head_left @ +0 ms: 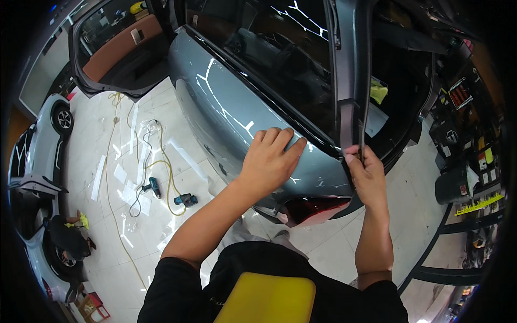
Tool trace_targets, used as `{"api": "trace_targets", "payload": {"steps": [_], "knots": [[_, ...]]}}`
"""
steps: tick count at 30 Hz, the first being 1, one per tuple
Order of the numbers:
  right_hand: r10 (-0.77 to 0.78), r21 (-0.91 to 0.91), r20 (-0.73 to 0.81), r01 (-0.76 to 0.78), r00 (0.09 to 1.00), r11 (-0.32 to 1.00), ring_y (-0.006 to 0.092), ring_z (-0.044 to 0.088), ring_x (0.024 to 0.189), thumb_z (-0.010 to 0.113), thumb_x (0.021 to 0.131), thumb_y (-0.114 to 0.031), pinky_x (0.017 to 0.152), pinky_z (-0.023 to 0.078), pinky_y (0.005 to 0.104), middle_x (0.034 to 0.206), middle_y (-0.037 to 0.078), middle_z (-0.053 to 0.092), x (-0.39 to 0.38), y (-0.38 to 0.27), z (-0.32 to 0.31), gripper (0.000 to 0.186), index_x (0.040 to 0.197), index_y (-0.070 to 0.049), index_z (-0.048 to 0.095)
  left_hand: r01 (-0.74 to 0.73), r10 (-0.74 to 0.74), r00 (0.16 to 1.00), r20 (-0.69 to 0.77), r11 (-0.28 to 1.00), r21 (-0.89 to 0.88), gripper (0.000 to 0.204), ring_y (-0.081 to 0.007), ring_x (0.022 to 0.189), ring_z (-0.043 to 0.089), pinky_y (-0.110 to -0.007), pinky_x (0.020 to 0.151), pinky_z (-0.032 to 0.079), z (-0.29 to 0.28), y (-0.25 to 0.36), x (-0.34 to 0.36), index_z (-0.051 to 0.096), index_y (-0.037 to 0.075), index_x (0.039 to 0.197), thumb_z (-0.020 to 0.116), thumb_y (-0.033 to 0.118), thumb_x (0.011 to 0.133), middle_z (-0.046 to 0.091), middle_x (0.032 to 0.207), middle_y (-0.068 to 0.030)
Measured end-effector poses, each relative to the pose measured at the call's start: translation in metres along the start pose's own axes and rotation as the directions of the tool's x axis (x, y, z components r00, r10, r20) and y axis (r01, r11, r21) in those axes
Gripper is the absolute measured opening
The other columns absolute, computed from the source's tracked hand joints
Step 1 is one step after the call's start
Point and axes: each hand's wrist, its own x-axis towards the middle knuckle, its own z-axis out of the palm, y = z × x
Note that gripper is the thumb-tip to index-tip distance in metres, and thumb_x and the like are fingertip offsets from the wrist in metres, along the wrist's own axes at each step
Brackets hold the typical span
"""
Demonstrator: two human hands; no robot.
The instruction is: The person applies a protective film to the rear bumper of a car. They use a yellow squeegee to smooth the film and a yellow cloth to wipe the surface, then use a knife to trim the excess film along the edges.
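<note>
The blue-grey rear side panel (pixel 215 102) of a car lies before me, glossy with reflected ceiling lights. On it, just below the dark side window (pixel 269 59), rests my left hand (pixel 272 161), its fingers bent and slightly apart, holding nothing. My right hand (pixel 369 175) is closed at the car's rear corner, thumb and fingers pinched by the lower end of the dark pillar trim (pixel 347 121). What lies between those fingertips is hidden. A red tail light (pixel 315 210) sits below, between my forearms.
An open car door (pixel 121 46) stands far left. A heat gun (pixel 153 187), a teal-black power tool (pixel 186 200), cords and film strips lie on the tiled floor. Another person (pixel 70 237) crouches by a white car. Right stand a black bin (pixel 452 185) and shelves. A yellow panel (pixel 269 299) covers my chest.
</note>
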Motion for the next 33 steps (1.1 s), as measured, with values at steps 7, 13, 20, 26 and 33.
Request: {"api": "trace_targets", "payload": {"steps": [7, 13, 20, 26, 33], "knots": [[-0.021, 0.153, -0.238, 0.059, 0.971, 0.986, 0.0023, 0.039, 0.058, 0.057, 0.096, -0.009, 0.052, 0.032, 0.0187, 0.074, -0.005, 0.046, -0.038, 0.0, 0.002, 0.028, 0.123, 0.0, 0.057, -0.09, 0.087, 0.995, -0.053, 0.994, -0.056, 0.027, -0.0274, 0.096, 0.059, -0.039, 0.08, 0.046, 0.0, -0.068, 0.002, 0.068, 0.008, 0.104, 0.074, 0.008, 0.078, 0.06, 0.106, -0.0082], [0.08, 0.208, -0.528, 0.037, 0.846, 0.977, 0.0022, 0.035, 0.053, 0.055, 0.098, -0.011, 0.047, 0.03, 0.018, 0.073, -0.004, 0.043, -0.066, -0.014, 0.036, 0.028, 0.124, 0.001, 0.055, -0.21, 0.204, 0.978, -0.047, 0.956, -0.206, 0.025, -0.0285, 0.095, 0.059, -0.04, 0.08, 0.047, 0.004, -0.114, 0.016, 0.067, 0.004, 0.101, 0.073, 0.005, 0.077, 0.061, 0.103, -0.0088], [0.112, 0.086, -0.669, -0.073, 0.735, 0.994, 0.0032, 0.042, 0.06, 0.055, 0.094, -0.005, 0.053, 0.034, 0.0195, 0.078, -0.004, 0.052, -0.073, -0.046, 0.086, 0.032, 0.125, 0.002, 0.058, -0.356, 0.378, 0.926, 0.008, 0.878, -0.32, 0.021, -0.0258, 0.085, 0.056, -0.039, 0.076, 0.047, 0.011, -0.137, 0.048, 0.066, 0.0, 0.096, 0.067, 0.006, 0.076, 0.059, 0.092, -0.0089], [0.118, 0.0, -0.653, -0.156, 0.748, 0.988, 0.0051, 0.047, 0.062, 0.051, 0.096, -0.009, 0.056, 0.039, 0.0212, 0.08, -0.001, 0.056, -0.095, -0.038, 0.098, 0.042, 0.136, 0.004, 0.053, -0.414, 0.436, 0.9, -0.003, 0.854, -0.316, 0.022, -0.026, 0.084, 0.057, -0.038, 0.076, 0.047, 0.015, -0.142, 0.05, 0.066, 0.0, 0.097, 0.066, 0.006, 0.076, 0.059, 0.092, -0.0091], [0.07, -0.023, -0.631, -0.109, 0.773, 0.994, 0.0057, 0.049, 0.062, 0.048, 0.098, -0.007, 0.058, 0.042, 0.0222, 0.082, 0.003, 0.06, -0.082, -0.033, 0.088, 0.039, 0.135, 0.004, 0.053, -0.481, 0.5, 0.866, -0.021, 0.82, -0.311, 0.021, -0.0252, 0.084, 0.057, -0.037, 0.075, 0.047, 0.015, -0.13, 0.052, 0.066, 0.002, 0.097, 0.068, 0.007, 0.076, 0.059, 0.092, -0.0082]]}}
